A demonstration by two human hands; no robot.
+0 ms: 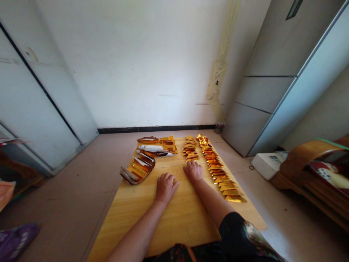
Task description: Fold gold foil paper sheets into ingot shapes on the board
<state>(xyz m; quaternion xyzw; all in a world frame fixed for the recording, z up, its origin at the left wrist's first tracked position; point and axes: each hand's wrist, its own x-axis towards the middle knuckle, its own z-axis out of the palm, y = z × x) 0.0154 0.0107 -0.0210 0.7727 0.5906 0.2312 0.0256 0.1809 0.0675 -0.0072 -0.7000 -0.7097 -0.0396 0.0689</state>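
My left hand (165,187) rests palm down on the wooden table (174,225), its thumb apart from the fingers and nothing in it. Farther forward, my right hand (194,171) lies on the tabletop with loose fingers, also holding nothing visible. Just beyond its fingertips is a short row of folded gold foil papers (190,148). A longer row of folded gold foil pieces (218,169) runs along the right side of the table. At the far left lie a bundle of gold foil sheets (169,143) and a curled stack of gold and white sheets (140,168).
A white wall (152,72) stands beyond the table. To the right are a grey refrigerator (261,91), a white box (265,165) and a wooden seat (308,182). At left are a pale cabinet (40,98) and a purple bag (19,238) on the floor.
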